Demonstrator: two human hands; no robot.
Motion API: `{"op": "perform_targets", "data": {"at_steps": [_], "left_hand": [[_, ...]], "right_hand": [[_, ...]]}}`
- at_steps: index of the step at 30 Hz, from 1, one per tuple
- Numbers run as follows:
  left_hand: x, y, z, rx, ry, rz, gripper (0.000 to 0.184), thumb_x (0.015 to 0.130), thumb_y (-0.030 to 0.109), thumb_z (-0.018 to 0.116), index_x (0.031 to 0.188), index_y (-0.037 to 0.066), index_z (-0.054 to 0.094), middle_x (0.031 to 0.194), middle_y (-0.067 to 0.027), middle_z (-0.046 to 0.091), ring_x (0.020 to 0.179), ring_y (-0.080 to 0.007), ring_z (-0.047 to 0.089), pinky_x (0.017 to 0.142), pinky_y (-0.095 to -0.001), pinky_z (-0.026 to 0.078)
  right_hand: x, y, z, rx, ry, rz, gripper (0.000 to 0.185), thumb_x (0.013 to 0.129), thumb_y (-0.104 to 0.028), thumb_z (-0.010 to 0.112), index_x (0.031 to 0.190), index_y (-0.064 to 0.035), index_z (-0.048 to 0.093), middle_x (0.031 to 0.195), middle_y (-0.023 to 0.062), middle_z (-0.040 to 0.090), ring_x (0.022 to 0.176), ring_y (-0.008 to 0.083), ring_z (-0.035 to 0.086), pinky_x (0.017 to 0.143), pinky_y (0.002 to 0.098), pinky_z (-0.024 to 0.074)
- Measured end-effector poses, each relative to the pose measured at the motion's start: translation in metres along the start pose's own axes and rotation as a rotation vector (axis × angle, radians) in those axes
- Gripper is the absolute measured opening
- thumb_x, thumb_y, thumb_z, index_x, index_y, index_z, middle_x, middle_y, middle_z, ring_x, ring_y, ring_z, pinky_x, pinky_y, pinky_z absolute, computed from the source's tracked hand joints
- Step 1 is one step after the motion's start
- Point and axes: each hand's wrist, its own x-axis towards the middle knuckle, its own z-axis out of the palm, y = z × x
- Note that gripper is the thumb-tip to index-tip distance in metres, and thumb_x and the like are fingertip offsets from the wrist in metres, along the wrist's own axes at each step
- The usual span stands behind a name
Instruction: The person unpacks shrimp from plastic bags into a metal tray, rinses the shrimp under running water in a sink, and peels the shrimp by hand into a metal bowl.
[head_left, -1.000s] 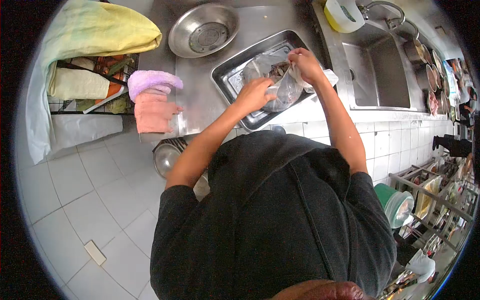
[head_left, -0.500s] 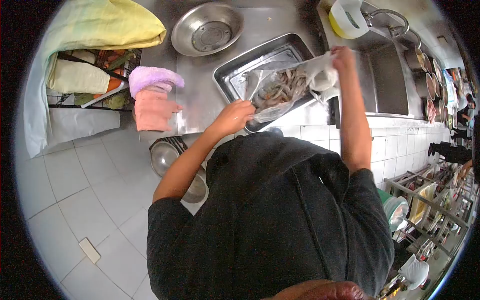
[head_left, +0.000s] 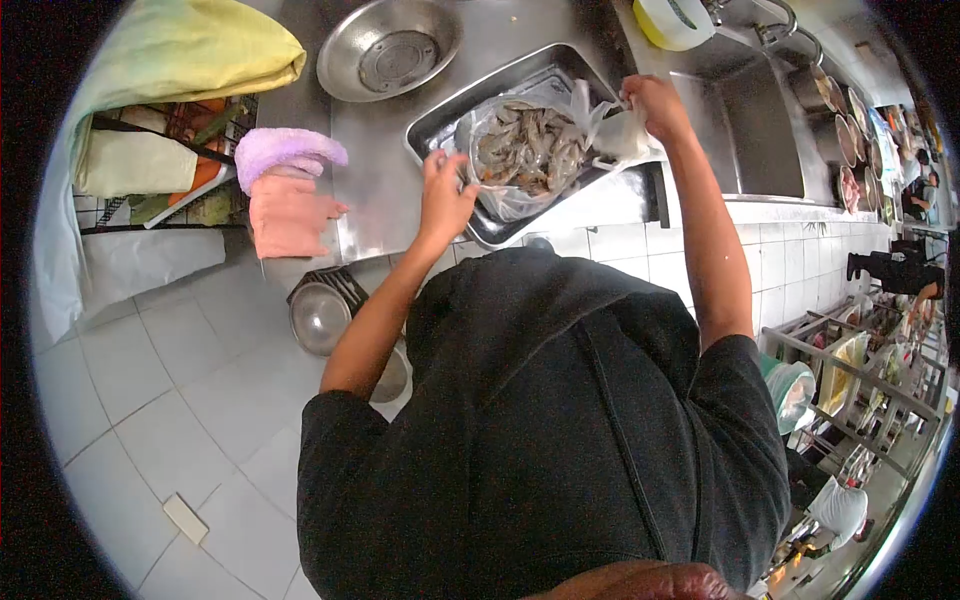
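Shrimp (head_left: 535,145) lie two o'clock from our nearer, splayed left hand (head_left: 447,200). Our right hand (head_left: 656,108) grips their plastic bag (head_left: 517,203).

Looks like a commercial kitchen, judging by the stainless-steel worktop (head_left: 375,165) beside a deep metal sink (head_left: 765,140), raw shrimp (head_left: 530,145) in a clear plastic bag (head_left: 515,205) over a metal tray (head_left: 421,130), and vegetables (head_left: 150,208) in a wire crate (head_left: 112,214). Fits, too, with pale floor tiles (head_left: 170,385), metal cookware (head_left: 815,88), a loaded metal rack (head_left: 868,374) and other people (head_left: 905,266) further back.
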Motion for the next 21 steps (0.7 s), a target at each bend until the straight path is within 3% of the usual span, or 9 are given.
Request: {"op": "perform_targets", "data": {"at_steps": [1,4,5,8,12,13,17,21], "left_hand": [[-0.001,0.001,0.004,-0.109,0.093,-0.147,0.036,0.078,0.007,0.064,0.111,-0.001,0.053,0.11,-0.0145,0.054,0.098,-0.03,0.057,0.086,-0.0397,0.046],[0.012,-0.024,0.028,-0.784,-0.048,-0.779,0.041,0.082,0.008,0.058,0.118,-0.005,0.046,0.115,-0.0186,0.054,0.103,-0.0317,0.056,0.09,-0.0502,0.043],[0.013,-0.031,0.035,-0.97,-0.157,-0.86,0.036,0.083,0.007,0.053,0.118,-0.003,0.047,0.119,-0.0204,0.053,0.107,-0.0342,0.055,0.091,-0.0588,0.039],[0.009,-0.007,0.047,-1.111,0.009,-1.178,0.033,0.085,0.007,0.051,0.116,-0.003,0.048,0.115,-0.0195,0.055,0.105,-0.0331,0.055,0.091,-0.0575,0.04],[0.003,-0.012,0.064,-1.064,0.057,-1.01,0.026,0.087,0.009,0.061,0.109,0.0,0.052,0.1,-0.0114,0.059,0.087,-0.0261,0.058,0.081,-0.0457,0.046],[0.008,-0.018,0.066,-1.119,0.051,-0.993,0.022,0.085,0.009,0.066,0.103,0.002,0.055,0.093,-0.0083,0.061,0.078,-0.0208,0.057,0.071,-0.0369,0.046],[0.031,-0.012,0.055,-1.209,0.057,-0.836,0.013,0.082,0.004,0.067,0.091,0.003,0.058,0.085,-0.0067,0.061,0.069,-0.0151,0.054,0.059,-0.029,0.043],[0.057,0.027,0.023,-1.102,0.111,-0.792,0.007,0.077,-0.002,0.065,0.081,0.002,0.061,0.074,-0.0059,0.06,0.06,-0.0148,0.053,0.051,-0.0259,0.042]], "right_hand": [[-0.013,0.001,0.005,0.033,0.027,0.012,0.012,0.074,-0.009,0.06,0.074,0.0032,0.062,0.07,0.0074,0.058,0.063,0.0152,0.052,0.058,0.0282,0.0391],[-0.038,0.001,0.013,0.138,0.086,0.052,0.009,0.074,-0.006,0.061,0.076,0.0026,0.062,0.073,0.0071,0.058,0.068,0.0155,0.053,0.06,0.0281,0.0398],[-0.039,0.008,0.007,0.154,0.072,0.067,0.009,0.074,-0.006,0.061,0.077,0.0027,0.062,0.073,0.007,0.058,0.068,0.0157,0.054,0.06,0.0282,0.0399],[-0.049,0.003,0.006,0.283,0.122,0.106,0.01,0.074,-0.007,0.062,0.079,0.0026,0.061,0.073,0.007,0.057,0.068,0.0162,0.053,0.06,0.0288,0.04],[-0.051,-0.013,-0.008,0.337,0.105,0.078,0.012,0.076,-0.007,0.061,0.083,0.0027,0.061,0.075,0.0075,0.058,0.067,0.0171,0.053,0.06,0.0293,0.0407],[-0.051,-0.018,-0.009,0.39,0.105,0.053,0.013,0.078,-0.007,0.059,0.086,0.0034,0.061,0.075,0.0079,0.058,0.065,0.0169,0.053,0.059,0.0291,0.0413],[-0.06,-0.04,-0.017,0.42,0.132,0.042,0.014,0.08,-0.006,0.059,0.09,0.0041,0.061,0.075,0.0078,0.058,0.063,0.0165,0.053,0.059,0.028,0.0419],[-0.064,-0.045,-0.027,0.436,0.141,0.049,0.013,0.081,-0.005,0.058,0.091,0.004,0.061,0.075,0.0074,0.058,0.063,0.0163,0.052,0.059,0.0276,0.0419]]}}
